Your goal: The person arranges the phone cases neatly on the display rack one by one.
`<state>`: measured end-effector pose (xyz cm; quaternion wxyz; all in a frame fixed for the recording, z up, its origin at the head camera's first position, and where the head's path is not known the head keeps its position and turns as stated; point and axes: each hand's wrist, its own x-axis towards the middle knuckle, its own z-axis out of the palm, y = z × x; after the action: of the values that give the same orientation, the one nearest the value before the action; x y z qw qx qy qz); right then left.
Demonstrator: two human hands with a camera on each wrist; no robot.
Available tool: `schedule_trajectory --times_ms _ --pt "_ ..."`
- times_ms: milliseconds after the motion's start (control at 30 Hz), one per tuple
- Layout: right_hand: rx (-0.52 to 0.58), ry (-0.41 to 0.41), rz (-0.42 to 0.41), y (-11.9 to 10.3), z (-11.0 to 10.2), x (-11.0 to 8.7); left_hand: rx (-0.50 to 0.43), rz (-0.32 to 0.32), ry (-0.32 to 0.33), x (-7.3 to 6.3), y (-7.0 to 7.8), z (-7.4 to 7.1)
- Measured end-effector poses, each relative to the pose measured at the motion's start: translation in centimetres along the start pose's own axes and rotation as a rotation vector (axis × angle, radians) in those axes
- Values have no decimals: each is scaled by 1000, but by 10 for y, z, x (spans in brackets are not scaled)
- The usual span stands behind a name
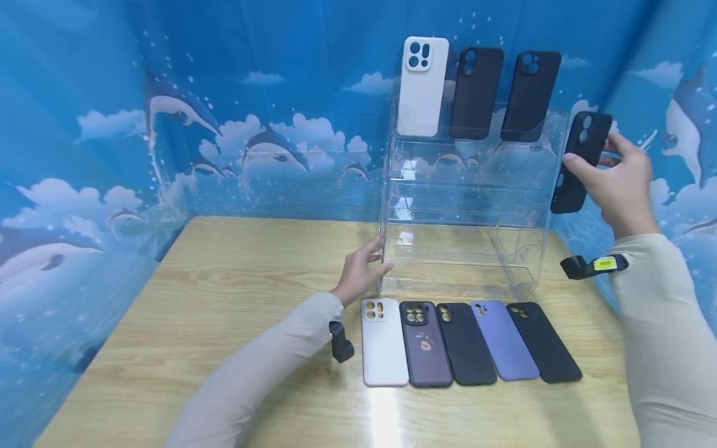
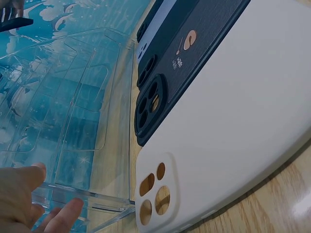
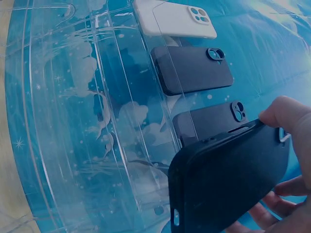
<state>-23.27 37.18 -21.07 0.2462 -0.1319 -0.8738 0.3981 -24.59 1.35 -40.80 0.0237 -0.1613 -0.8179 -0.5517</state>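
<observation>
My right hand (image 1: 627, 177) holds a black phone case (image 1: 582, 162) by its sides, thumb on one edge and fingers on the other. The case is upright in the air beside the top right of a clear tiered display stand (image 1: 465, 249). In the right wrist view, the hollow inside of the black case (image 3: 228, 179) shows. My left hand (image 1: 361, 270) grips the stand's lower left edge, with the thumb at the front and the fingers along the side. On the top tier lean a white case (image 1: 422, 93), a black case (image 1: 476, 93) and another black case (image 1: 530, 96).
In front of the stand, a row of cases lies on the wooden table (image 1: 224, 280): white (image 1: 385, 348), dark purple with a print (image 1: 427, 354), black (image 1: 467, 348), lavender (image 1: 506, 342) and another black one (image 1: 546, 345). A blue dolphin-print curtain (image 1: 280, 93) hangs behind.
</observation>
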Motion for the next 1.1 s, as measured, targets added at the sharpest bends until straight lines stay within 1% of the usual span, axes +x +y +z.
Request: schedule_trajectory --times_ms 100,267,333,533,633,700,867,1100 --pt "5 3 6 -10 5 6 0 -2 7 1 0 -1" --pt "-19 -2 26 -23 14 15 3 2 8 1 -1 -1" --pt "-11 14 30 -28 17 19 -5 10 5 1 -2 -1" --pt "-3 55 33 -34 28 29 -11 -8 -3 -4 -5 -1" --pt "0 79 38 -36 32 34 -2 3 -5 -4 -5 0" --pt "22 93 42 -39 32 37 -4 17 -7 -3 -5 1" --pt "96 121 48 -47 37 44 6 9 0 0 -3 0" --pt "119 171 16 -55 48 52 10 8 9 0 -2 0"
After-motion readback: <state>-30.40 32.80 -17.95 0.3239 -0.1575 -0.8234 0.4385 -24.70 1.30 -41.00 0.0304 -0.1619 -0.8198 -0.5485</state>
